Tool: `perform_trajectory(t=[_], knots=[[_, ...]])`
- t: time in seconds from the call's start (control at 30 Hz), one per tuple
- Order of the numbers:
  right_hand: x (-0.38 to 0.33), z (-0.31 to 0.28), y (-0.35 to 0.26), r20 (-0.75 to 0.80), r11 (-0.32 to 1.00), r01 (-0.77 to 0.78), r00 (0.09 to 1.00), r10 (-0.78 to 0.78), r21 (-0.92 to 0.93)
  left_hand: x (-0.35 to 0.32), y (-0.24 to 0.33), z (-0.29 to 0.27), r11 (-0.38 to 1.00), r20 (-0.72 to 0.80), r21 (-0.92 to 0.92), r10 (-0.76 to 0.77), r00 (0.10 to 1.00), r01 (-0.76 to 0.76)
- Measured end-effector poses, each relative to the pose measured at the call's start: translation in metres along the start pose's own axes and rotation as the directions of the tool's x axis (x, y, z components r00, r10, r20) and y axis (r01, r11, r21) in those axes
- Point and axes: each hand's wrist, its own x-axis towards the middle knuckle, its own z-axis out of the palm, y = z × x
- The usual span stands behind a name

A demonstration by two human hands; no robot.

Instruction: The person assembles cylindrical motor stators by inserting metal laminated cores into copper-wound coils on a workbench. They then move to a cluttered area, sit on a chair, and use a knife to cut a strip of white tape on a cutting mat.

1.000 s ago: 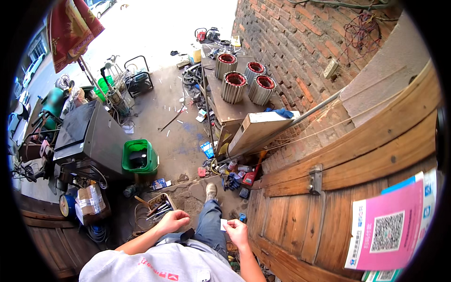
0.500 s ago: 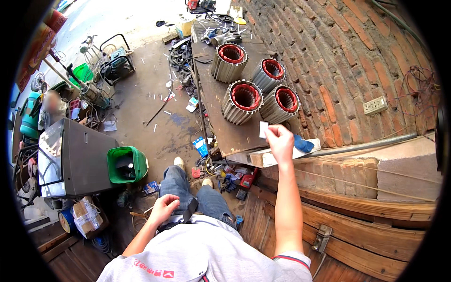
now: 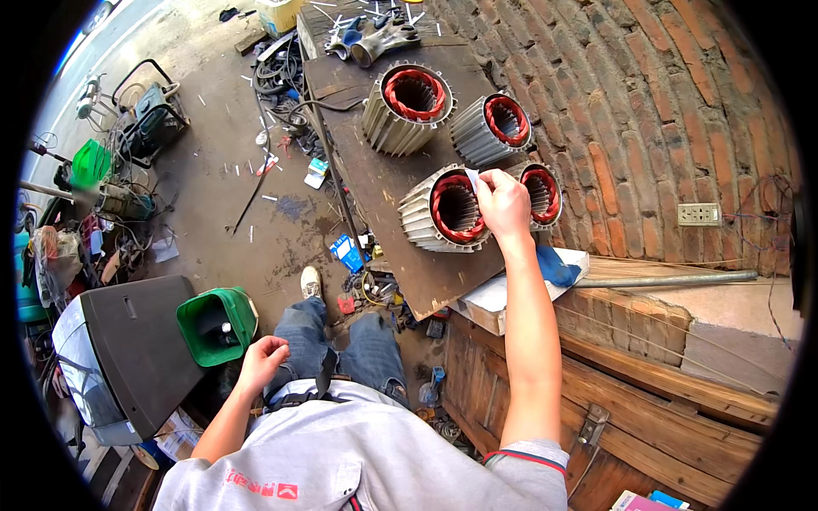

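My right hand [image 3: 504,204] is closed, pinching a small white paper slip [image 3: 473,176] between thumb and fingers. It hovers over the near motor stator [image 3: 419,213], by the rim of its red winding; whether the slip touches the rim I cannot tell. Beside it, another stator [image 3: 545,200] is partly hidden by the hand. Two more finned stators with red rings, one wide [image 3: 388,123] and one narrower [image 3: 475,136], stand farther back on the brown wooden table [image 3: 341,94]. My left hand [image 3: 264,364] is held at waist height, fingers curled, with nothing visible in them.
Work gloves [image 3: 383,41] lie at the table's far end. A white box [image 3: 486,311] bearing a blue cloth [image 3: 556,267] sits at its near edge, against the brick wall [image 3: 613,111]. Left stand a green bin [image 3: 247,311] and a dark cabinet [image 3: 141,341]. Cables [image 3: 277,72] clutter the floor.
My right hand with the paper slip has moved from the table's near edge to the near stator's rim. The view has shifted, and my left hand remains curled at my waist.
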Motion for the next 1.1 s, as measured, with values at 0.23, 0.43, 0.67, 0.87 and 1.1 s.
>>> perform_trajectory(t=[0.23, 0.43, 0.67, 0.87, 1.1], knots=[[0.002, -0.026, 0.002, 0.076, 0.951, -0.292, 0.955, 0.285, 0.101, 0.016, 0.005, 0.013, 0.99, 0.109, 0.136, 0.032, 0.994, -0.047], [-0.005, -0.022, -0.012, 0.095, 0.946, -0.325, 0.941, 0.324, -0.001, 0.024, 0.014, 0.026, 0.961, 0.222, 0.265, 0.014, 0.975, -0.074], [-0.014, -0.008, -0.001, 0.027, 0.958, -0.27, 0.961, 0.274, -0.098, 0.032, 0.007, 0.018, 0.962, 0.226, 0.268, -0.007, 0.974, -0.055], [-0.007, -0.008, -0.004, 0.071, 0.97, -0.242, 0.967, 0.244, -0.037, 0.029, 0.007, 0.015, 0.962, 0.226, 0.267, 0.002, 0.974, -0.064], [0.005, -0.002, 0.008, 0.156, 0.993, -0.12, 0.98, 0.122, -0.021, 0.029, 0.001, 0.02, 0.951, 0.233, 0.293, 0.028, 0.972, -0.098]])
